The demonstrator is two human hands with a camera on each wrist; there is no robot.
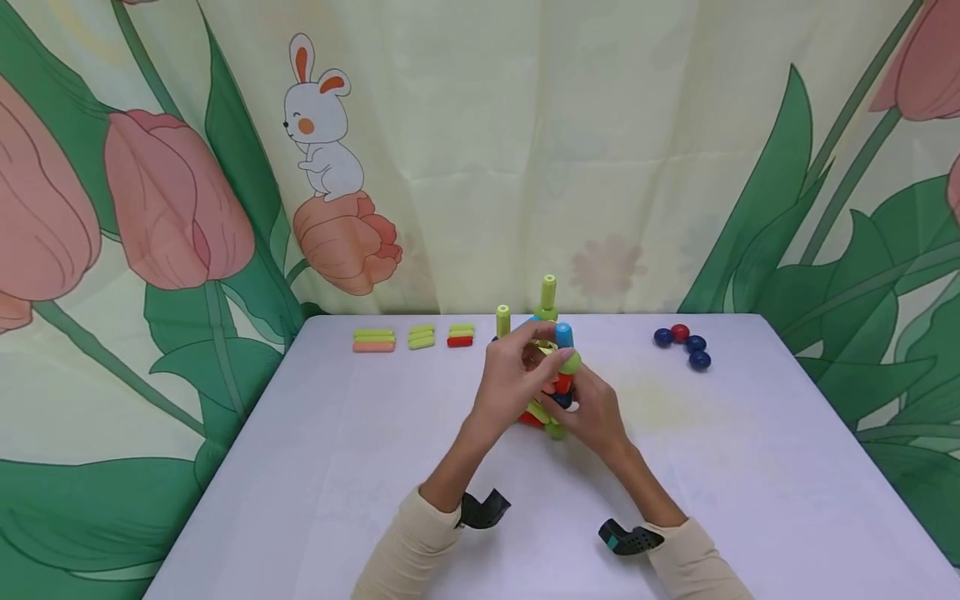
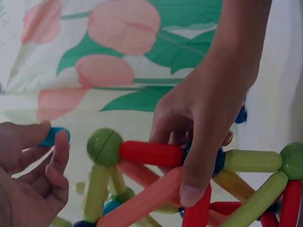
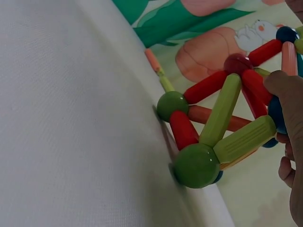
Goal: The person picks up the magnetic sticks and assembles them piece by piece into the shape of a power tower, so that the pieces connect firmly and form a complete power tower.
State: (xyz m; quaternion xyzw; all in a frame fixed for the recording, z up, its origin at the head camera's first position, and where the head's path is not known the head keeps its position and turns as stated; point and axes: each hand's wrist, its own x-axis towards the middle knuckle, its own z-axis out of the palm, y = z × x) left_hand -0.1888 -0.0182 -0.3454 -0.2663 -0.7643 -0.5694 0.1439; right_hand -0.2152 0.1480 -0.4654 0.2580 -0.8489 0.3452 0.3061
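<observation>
A structure of magnetic rods and balls [image 1: 537,412] stands on the table, with red, orange and yellow-green rods joined at green, dark blue and red balls. My left hand [image 1: 508,379] pinches a short blue rod [image 2: 56,136] between thumb and fingers. In the left wrist view, this rod is beside a green ball [image 2: 104,146] at an upper corner of the structure. My right hand [image 1: 600,415] grips a dark blue ball [image 2: 218,161] where rods meet, its thumb over the front. Lower green balls [image 3: 197,165] are close to the tabletop in the right wrist view. Both hands hide part of the frame.
Yellow-green rods [image 1: 422,337] lie in small groups at the back left, along with an orange rod [image 1: 373,347] and a red rod [image 1: 460,342]. At the back right are several dark blue balls [image 1: 699,361] and a red ball [image 1: 679,333]. A printed curtain [image 1: 465,167] hangs behind the table.
</observation>
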